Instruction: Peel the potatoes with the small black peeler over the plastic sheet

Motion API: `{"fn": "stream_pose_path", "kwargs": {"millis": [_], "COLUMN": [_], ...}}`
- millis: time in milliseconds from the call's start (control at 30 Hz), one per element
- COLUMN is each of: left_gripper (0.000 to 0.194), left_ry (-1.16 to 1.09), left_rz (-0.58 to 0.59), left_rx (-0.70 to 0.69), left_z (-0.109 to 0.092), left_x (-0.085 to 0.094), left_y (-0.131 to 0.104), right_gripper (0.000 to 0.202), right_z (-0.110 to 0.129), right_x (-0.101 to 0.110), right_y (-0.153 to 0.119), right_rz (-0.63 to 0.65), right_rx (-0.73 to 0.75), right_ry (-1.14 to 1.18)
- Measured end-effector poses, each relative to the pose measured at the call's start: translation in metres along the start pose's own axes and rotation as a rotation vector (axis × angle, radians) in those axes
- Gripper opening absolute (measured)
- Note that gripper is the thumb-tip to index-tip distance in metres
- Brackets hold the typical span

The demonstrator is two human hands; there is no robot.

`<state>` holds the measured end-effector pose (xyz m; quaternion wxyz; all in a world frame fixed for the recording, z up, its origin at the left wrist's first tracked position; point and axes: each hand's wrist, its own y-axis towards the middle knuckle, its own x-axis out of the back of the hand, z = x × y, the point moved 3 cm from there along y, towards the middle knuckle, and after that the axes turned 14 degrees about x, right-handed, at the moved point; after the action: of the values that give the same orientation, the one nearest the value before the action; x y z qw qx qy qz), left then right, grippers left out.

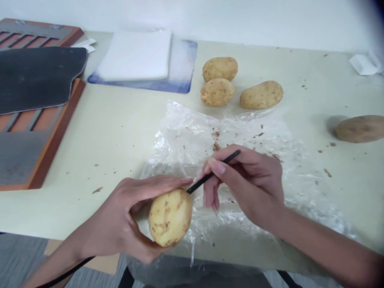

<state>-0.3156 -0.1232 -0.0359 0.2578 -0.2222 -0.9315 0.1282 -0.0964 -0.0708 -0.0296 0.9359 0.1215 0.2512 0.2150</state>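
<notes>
Cradling a potato (171, 222) between thumb and fingers, the left hand (129, 218) is gripping it just above the table's (120, 124) near edge; the potato is sitting below and to the left of the right hand (255, 182), its visible length running roughly up and down; the right fingers are pinching a slim black stick (200, 183), its tip touching or nearly touching the potato's upper right edge; clear plastic (192, 136), sheet or bag being uncertain, is bearing brown scraps (216, 147).
</notes>
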Motion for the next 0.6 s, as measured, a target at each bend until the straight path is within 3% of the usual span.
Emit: {"fn": "stream_pose_path", "kwargs": {"millis": [133, 367, 600], "left_gripper": [0.102, 0.102, 0.111], "left_ry": [-0.026, 0.021, 0.015], "left_rz": [0.033, 0.004, 0.017], "left_rx": [0.023, -0.022, -0.001], "left_z": [0.0020, -0.0013, 0.0020], "left_x": [-0.0029, -0.0030, -0.0059], "left_y": [-0.0022, -0.0016, -0.0044], "right_gripper": [0.013, 0.013, 0.012], "right_z": [0.0046, 0.0014, 0.0030], "right_x": [-0.0090, -0.0027, -0.0107], "right_y": [-0.0057, -0.0025, -0.0065], "right_rz": [0.025, -0.021, 0.024], "right_rx": [-0.057, -0.010, -0.105], "right_ry": [0.065, -0.094, 0.028]}}
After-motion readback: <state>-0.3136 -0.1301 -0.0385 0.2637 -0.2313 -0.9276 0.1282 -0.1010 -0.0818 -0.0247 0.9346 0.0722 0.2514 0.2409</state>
